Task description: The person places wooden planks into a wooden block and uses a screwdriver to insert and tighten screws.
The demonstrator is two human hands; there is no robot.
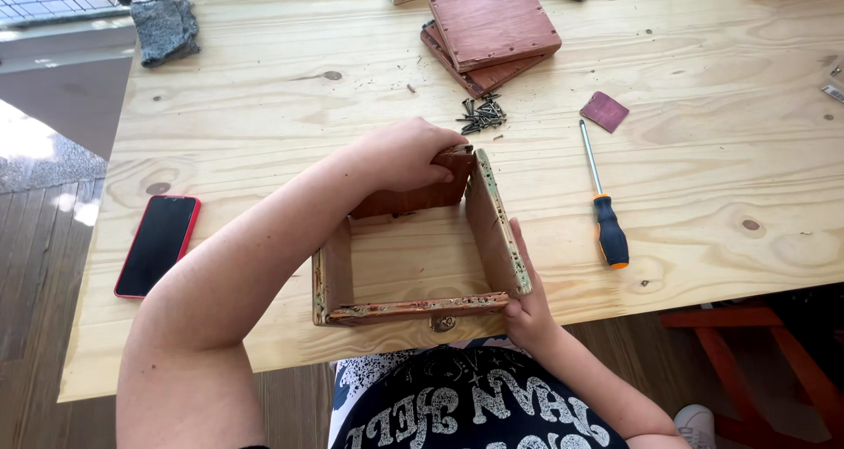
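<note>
An open-topped wooden box frame (492,225) of reddish-brown boards stands on the pale wooden table (264,115) near its front edge. My left hand (409,155) grips the top of the frame's far board. My right hand (527,304) presses against the outside of the right board at its near corner, fingers flat along the wood. A small metal clasp (442,323) hangs below the front board. The table surface shows through the frame's bottom.
A pile of dark screws (482,115) lies behind the box. A screwdriver (602,203) with a black and orange handle lies to the right, a small maroon square (605,112) near its tip. Stacked reddish boards (492,29) sit at the back. A red-cased phone (158,244) lies left.
</note>
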